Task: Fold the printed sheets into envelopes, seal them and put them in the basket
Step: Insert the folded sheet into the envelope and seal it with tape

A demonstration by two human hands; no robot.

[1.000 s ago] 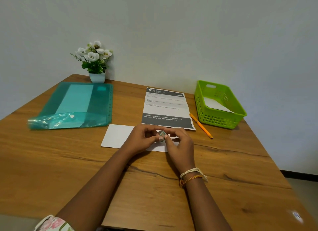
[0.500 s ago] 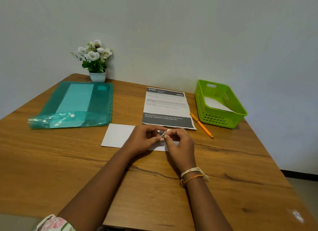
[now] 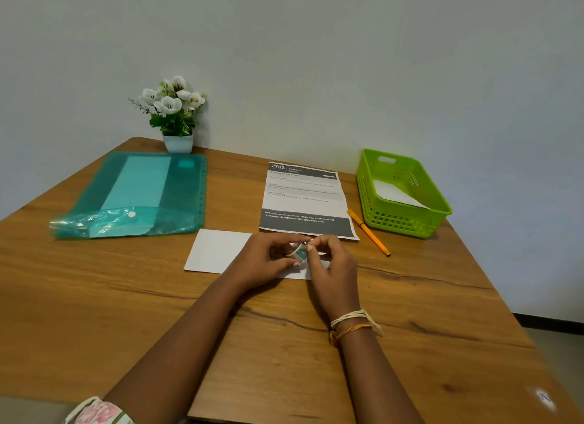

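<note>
A white envelope lies flat in the middle of the table, partly under my hands. Above it, my left hand and my right hand pinch a small teal sticker between their fingertips. A printed sheet with dark bands lies just beyond the envelope. The green basket stands at the back right with a white envelope inside it.
A teal plastic document folder lies at the left. A small pot of white flowers stands at the back by the wall. An orange pencil lies between the sheet and the basket. The table's right edge runs close to the basket.
The small sticker has turned between my fingertips and now shows more of its teal face. Both hands stay over the envelope.
</note>
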